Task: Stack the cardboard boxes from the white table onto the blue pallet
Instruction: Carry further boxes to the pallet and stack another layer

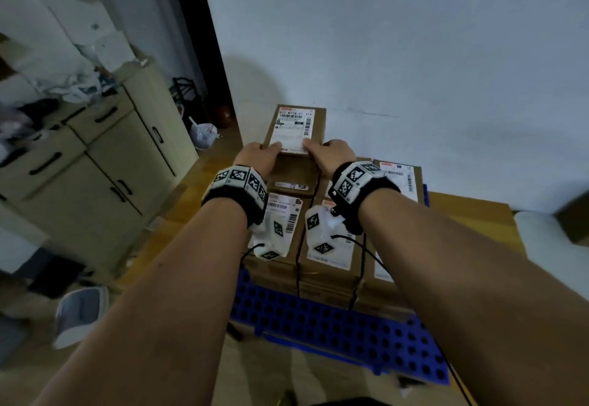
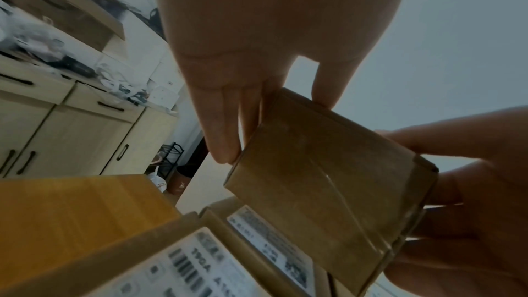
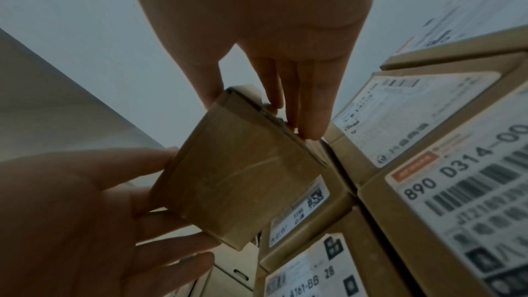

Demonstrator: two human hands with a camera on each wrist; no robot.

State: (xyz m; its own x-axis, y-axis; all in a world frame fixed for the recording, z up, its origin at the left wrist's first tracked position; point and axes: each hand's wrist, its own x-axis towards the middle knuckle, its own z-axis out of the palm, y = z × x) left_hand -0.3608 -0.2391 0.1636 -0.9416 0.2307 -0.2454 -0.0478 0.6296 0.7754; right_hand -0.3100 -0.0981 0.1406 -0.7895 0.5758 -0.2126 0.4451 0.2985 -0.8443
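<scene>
A small cardboard box [image 1: 296,128] with a white shipping label on top hangs above the back left of the stack, held at its near end by both hands. My left hand [image 1: 255,154] grips its left side, thumb on top and fingers down the side [image 2: 225,134]. My right hand [image 1: 333,153] grips the right side the same way [image 3: 308,112]. From below, the box [image 2: 328,189] shows a taped brown underside [image 3: 240,177]. Several labelled cardboard boxes [image 1: 328,246] sit packed together on the blue pallet [image 1: 318,319] beneath it.
A cream cabinet [image 1: 121,157] with black handles and clutter on top stands at the left. A white wall rises close behind the pallet. A plastic bag [image 1: 204,133] lies on the floor by the doorway. A white bin [image 1: 79,313] stands near left.
</scene>
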